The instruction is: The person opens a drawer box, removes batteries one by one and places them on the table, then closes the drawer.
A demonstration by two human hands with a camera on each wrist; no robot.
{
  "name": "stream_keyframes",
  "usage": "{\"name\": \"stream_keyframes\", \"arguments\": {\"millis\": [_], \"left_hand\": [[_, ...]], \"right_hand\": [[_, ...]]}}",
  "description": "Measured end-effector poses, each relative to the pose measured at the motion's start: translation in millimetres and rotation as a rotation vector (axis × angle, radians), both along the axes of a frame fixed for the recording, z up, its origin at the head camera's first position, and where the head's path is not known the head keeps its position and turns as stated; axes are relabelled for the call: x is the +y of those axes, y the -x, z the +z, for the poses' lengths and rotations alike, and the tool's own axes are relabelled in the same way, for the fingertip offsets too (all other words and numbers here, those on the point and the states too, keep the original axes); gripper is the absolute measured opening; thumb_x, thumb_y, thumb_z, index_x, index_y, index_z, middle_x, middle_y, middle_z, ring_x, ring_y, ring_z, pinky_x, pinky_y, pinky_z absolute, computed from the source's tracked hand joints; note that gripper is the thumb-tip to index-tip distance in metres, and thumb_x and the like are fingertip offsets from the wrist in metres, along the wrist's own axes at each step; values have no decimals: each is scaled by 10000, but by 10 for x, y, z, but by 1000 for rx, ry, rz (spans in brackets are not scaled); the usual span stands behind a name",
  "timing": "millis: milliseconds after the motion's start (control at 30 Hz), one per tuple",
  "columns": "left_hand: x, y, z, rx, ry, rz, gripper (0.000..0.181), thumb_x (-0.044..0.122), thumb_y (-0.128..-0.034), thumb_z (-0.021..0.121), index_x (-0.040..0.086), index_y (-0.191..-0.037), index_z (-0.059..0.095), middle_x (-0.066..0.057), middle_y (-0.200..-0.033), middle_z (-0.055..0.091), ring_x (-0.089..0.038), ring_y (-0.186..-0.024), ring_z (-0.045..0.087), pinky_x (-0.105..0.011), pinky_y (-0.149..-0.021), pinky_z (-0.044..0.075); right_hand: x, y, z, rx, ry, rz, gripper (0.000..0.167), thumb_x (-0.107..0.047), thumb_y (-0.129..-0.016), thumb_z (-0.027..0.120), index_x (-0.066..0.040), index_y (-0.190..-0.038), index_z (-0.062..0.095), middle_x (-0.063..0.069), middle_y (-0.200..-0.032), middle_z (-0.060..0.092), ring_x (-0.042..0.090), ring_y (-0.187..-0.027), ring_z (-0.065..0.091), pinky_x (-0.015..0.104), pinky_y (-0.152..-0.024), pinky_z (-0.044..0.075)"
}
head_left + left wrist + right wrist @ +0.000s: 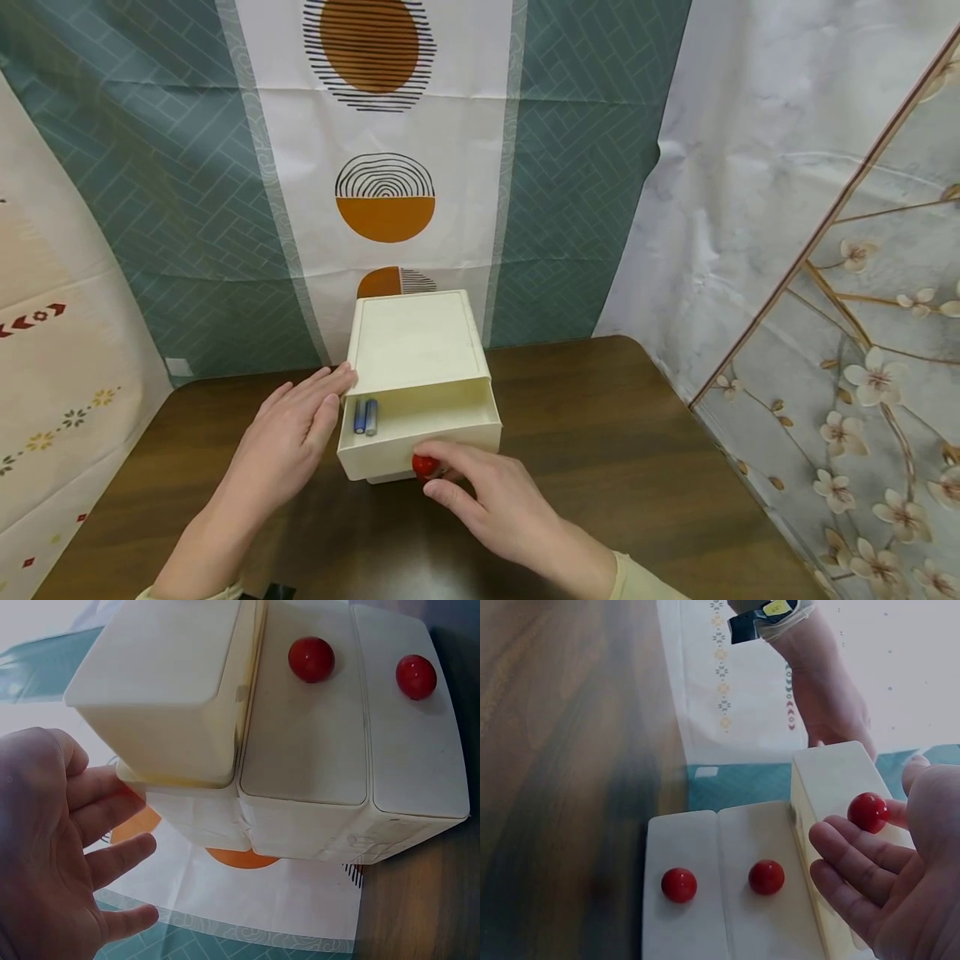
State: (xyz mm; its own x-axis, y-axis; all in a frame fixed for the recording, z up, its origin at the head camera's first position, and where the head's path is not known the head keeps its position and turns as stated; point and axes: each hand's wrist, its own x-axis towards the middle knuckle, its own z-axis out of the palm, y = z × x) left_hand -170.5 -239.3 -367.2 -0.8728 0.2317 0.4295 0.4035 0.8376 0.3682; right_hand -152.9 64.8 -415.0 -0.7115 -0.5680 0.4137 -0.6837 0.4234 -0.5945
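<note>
Cream plastic 3-drawer cabinet (412,337), lower centre of head frame, on dark wood surface (592,433). Top drawer (382,457) stands pulled out toward frame bottom; 2 batteries (365,417) side by side at its left end. Right hand (495,500), lower centre: narrow, loose grip at red knob (425,465); index finger touches it, thumb looks clear in right-wrist view, so no firm pinch. Left hand (288,437), lower left: wide, fingers straight, fingertips against cabinet's left side, holding nothing.

Handling, my judgement: brace with left hand so cabinet doesn't skid; move drawer straight, force centred on knob; go slow, batteries could roll; fingers out of the gap.

Hard to see: drawer front may mask some floor behind it; wrist views don't show inside. 2 lower drawers (307,742) mostly hidden in head frame, plain at upper right of left-wrist frame. Battery print unreadable. Black item (279,592) cut off at bottom edge, left of centre. Drawer's travel direction: can't tell.
</note>
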Motion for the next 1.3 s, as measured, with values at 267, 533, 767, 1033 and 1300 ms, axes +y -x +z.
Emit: {"name": "stream_keyframes", "arguments": {"millis": [267,533,767,1033,1300], "left_hand": [[3,-9,-21,34,-19,0,421,224,-1188,490,104,-1561,642,-98,-1627,581,-384,-1526,506,-711,-1209,317],[3,9,-40,27,-21,-1,425,231,-1185,503,115,-1573,632,-100,-1636,571,-386,-1532,497,-707,-1214,318],[-1,10,-43,23,-21,1,429,230,-1184,503,113,-1578,626,-111,-1642,563,-399,-1528,496,-710,-1211,317],[0,9,-37,16,-23,0,430,229,-1185,498,107,-1578,624,-113,-1646,557,-400,-1532,492,-710,-1214,315],[-2,10,-44,21,-31,-4,427,218,-1184,500,108,-1576,627,-106,-1641,564,-403,-1525,502,-714,-1212,311]], "right_hand": [[16,-51,-9,4,11,11,345,-389,-1122,658,-325,-1461,657,-207,-1297,711,-72,-1048,690,282,-960,593],[46,-102,-22,11,27,24,337,-354,-1119,674,-321,-1455,660,-205,-1306,712,-64,-1055,701,270,-977,590],[67,-157,-32,17,23,32,357,-371,-1115,672,-318,-1468,654,-192,-1323,714,-68,-1041,699,274,-959,597],[86,-210,-34,-22,16,30,379,-432,-1117,650,-337,-1484,645,-181,-1315,715,-68,-1036,697,296,-951,607],[110,-234,-46,-33,21,54,388,-396,-1117,665,-342,-1500,631,-173,-1338,706,-69,-1036,696,306,-940,615]]}}
